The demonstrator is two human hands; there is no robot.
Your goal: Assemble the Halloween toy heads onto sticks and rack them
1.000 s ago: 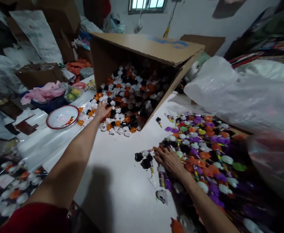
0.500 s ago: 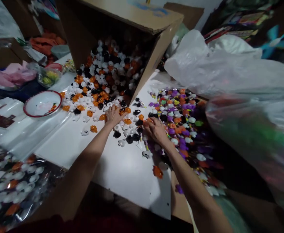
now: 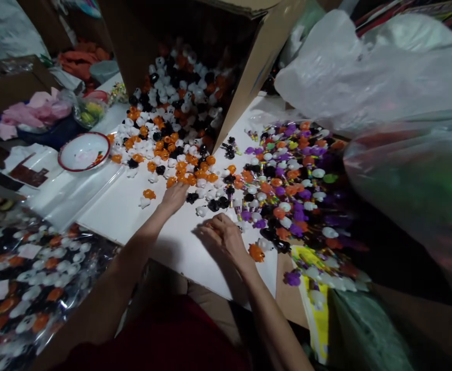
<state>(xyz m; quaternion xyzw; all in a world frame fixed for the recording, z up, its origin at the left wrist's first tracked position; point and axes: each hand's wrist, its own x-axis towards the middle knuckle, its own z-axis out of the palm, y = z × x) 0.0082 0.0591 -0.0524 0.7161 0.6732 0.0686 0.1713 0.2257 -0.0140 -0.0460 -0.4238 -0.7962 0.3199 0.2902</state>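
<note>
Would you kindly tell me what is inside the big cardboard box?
Inside the box is a heap of small white, orange and black figures, spilling out through its open side. Lower layers are covered; the back is lost in shadow.

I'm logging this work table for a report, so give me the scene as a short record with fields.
Left hand: at the near edge of the orange, white and black pieces; grip unclear
Right hand: fingers curled, over the white tabletop; contents unclear
Cardboard box: open side facing the person, pieces inside and spread in front
Mixed pile with purple pieces: right of the box
Red-rimmed bowl: left of the box
</note>
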